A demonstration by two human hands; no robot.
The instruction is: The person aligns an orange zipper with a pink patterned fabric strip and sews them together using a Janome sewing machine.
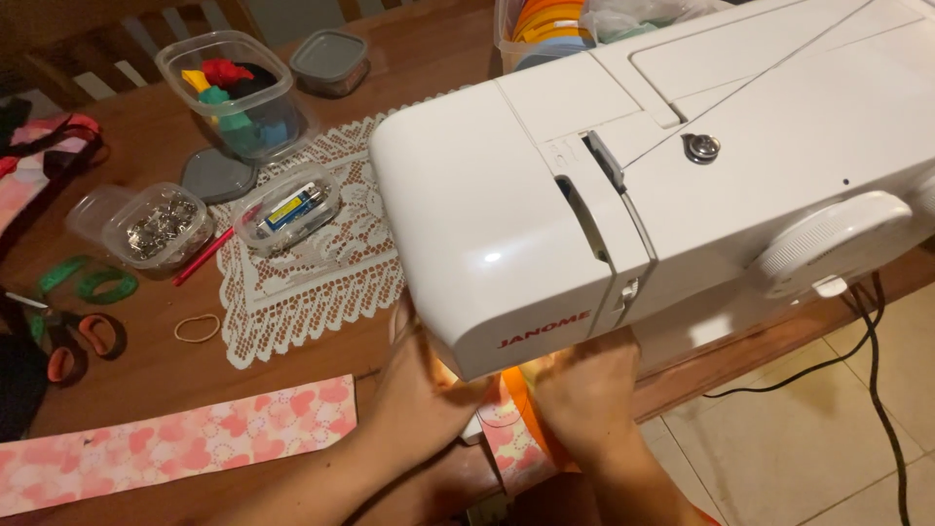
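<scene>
Under the machine head: I see both hands at the needle area of a white sewing machine [623, 185], which hides the needle and presser foot from me.
Left hand [419, 390]: resting on the pink heart-print fabric [511, 433] just left of the machine's front; fingers tucked under the housing, so I cannot tell whether they are spread or pinching.
Right hand [584, 394]: lying over the same fabric beside an orange piece [521, 390]; fingertips hidden too, grip not readable.
Work piece: the printed fabric sits under the machine head between my two hands, lit by the machine's lamp.
Progress: my judgement is that the fabric is placed for stitching; I see no finished seam, so the sewing looks largely still to do.
Spare strip: a long pink heart-print strip [175, 443] lies on the wooden table [146, 146], well apart to the left.
Table left: orange-handled scissors [83, 341], rubber band [198, 328], red pencil [203, 256].
Lace doily [321, 263]: carries a small clear box [287, 206]; near it a tub of metal clips [161, 226] and a tub of coloured scraps [234, 93].
</scene>
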